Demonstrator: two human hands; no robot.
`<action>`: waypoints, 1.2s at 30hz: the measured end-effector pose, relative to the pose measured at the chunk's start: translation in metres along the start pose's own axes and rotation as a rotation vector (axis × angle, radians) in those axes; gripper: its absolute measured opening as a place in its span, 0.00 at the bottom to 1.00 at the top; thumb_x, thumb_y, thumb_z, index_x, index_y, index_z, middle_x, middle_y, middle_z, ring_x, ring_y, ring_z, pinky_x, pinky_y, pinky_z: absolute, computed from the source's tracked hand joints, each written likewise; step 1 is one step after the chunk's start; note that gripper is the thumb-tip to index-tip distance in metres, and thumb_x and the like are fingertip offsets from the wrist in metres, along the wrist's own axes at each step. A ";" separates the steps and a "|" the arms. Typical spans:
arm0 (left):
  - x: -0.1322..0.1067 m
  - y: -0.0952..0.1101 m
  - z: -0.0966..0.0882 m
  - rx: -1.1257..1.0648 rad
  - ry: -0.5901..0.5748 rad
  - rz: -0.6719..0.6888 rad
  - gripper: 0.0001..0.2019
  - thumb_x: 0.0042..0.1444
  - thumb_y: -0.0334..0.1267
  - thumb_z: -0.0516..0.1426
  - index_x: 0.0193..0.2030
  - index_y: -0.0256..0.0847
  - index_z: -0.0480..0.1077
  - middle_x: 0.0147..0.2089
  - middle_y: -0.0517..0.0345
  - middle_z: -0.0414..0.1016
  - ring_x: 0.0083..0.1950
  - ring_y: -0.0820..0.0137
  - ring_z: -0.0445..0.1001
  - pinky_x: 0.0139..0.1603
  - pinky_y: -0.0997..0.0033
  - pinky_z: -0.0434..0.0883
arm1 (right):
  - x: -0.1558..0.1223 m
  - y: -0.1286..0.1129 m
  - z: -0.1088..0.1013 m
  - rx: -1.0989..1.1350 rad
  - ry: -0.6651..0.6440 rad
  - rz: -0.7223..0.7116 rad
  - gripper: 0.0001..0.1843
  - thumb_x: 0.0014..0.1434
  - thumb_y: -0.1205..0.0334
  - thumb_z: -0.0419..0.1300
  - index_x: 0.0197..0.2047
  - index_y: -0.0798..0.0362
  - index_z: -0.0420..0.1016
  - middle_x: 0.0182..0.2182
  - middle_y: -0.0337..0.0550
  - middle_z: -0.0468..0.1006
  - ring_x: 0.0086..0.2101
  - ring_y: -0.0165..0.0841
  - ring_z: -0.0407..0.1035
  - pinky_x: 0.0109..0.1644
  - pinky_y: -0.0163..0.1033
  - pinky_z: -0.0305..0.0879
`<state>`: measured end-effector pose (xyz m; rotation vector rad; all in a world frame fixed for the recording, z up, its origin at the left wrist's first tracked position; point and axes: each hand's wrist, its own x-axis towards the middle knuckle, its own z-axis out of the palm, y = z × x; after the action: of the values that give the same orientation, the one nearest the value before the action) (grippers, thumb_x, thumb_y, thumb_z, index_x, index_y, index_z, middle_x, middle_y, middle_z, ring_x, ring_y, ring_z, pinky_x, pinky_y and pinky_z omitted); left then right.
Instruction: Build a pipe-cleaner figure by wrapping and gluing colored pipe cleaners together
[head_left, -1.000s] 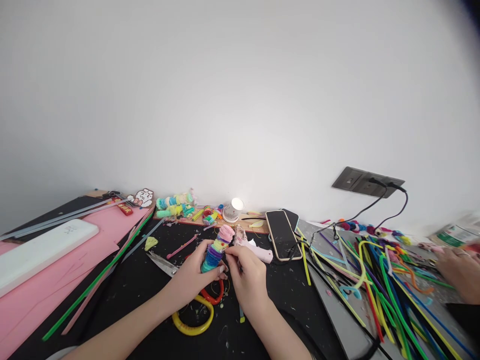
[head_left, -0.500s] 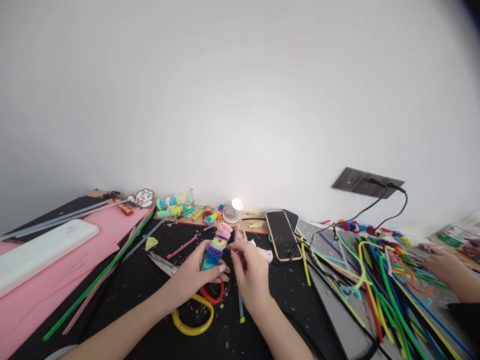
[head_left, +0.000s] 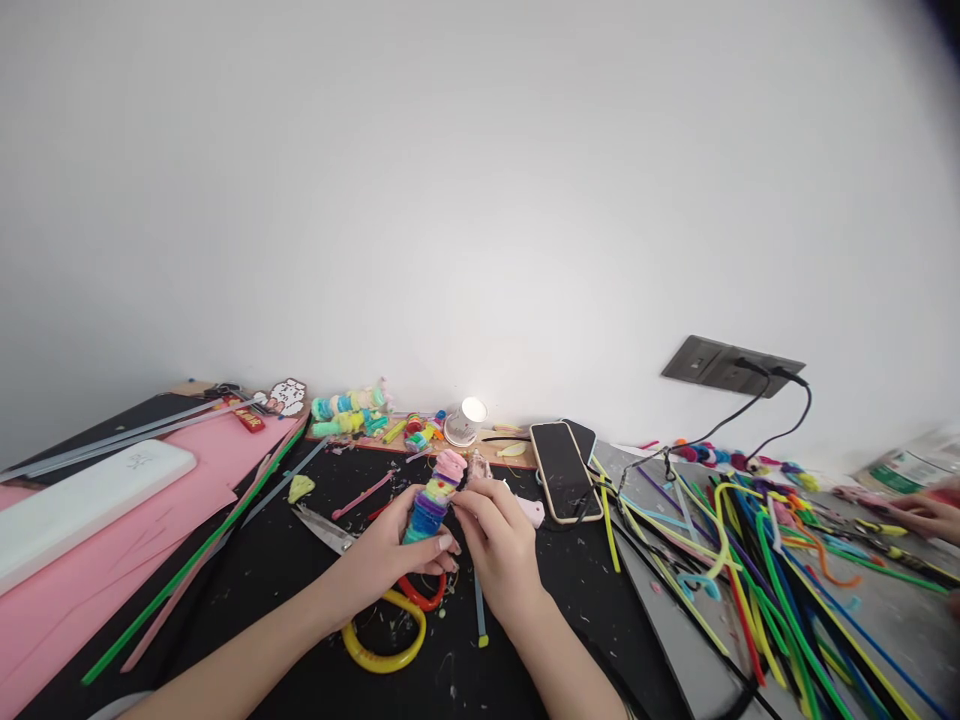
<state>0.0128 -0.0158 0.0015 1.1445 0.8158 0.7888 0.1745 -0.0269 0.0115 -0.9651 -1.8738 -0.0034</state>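
Observation:
My left hand (head_left: 390,555) is wrapped round a stack of coiled pipe-cleaner rings (head_left: 433,497), blue and purple low down, yellow and pink at the top. My right hand (head_left: 501,545) is closed beside it, fingertips pinched against the upper part of the stack; what they pinch is too small to make out. Both hands hover over the black tabletop (head_left: 262,570). Under them lie scissors with a yellow and a red handle loop (head_left: 382,640).
A phone (head_left: 564,468) lies just right of my hands, a pink glue gun (head_left: 531,510) between. A heap of coloured pipe cleaners (head_left: 772,560) fills the right side, where another person's hand (head_left: 926,515) reaches. Pink paper (head_left: 112,560) and a white case (head_left: 82,495) lie left.
My right hand rose from the lower part of the stack to its upper part and pinched there. The other person's hand on the right drew back toward the edge.

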 end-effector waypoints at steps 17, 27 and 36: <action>0.004 -0.006 0.000 0.024 0.017 0.031 0.17 0.51 0.43 0.61 0.45 0.43 0.62 0.35 0.63 0.75 0.36 0.68 0.78 0.42 0.63 0.75 | 0.000 -0.003 0.003 0.066 0.038 0.040 0.07 0.61 0.70 0.55 0.37 0.52 0.75 0.34 0.45 0.75 0.34 0.32 0.71 0.38 0.37 0.71; 0.004 -0.009 0.000 0.121 0.017 0.109 0.15 0.54 0.41 0.58 0.47 0.43 0.60 0.35 0.63 0.71 0.36 0.66 0.77 0.43 0.61 0.75 | 0.001 -0.006 0.005 0.123 0.040 0.113 0.07 0.59 0.72 0.56 0.34 0.54 0.74 0.31 0.44 0.74 0.31 0.31 0.70 0.35 0.35 0.69; -0.001 0.000 0.002 0.382 0.121 0.205 0.15 0.54 0.38 0.56 0.47 0.44 0.59 0.39 0.57 0.75 0.38 0.61 0.78 0.42 0.62 0.72 | 0.002 -0.012 0.008 0.170 0.068 0.246 0.08 0.55 0.74 0.56 0.30 0.53 0.72 0.29 0.41 0.73 0.27 0.30 0.68 0.29 0.32 0.66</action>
<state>0.0135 -0.0175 0.0022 1.5498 0.9889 0.9017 0.1610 -0.0309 0.0138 -1.0564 -1.6547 0.2633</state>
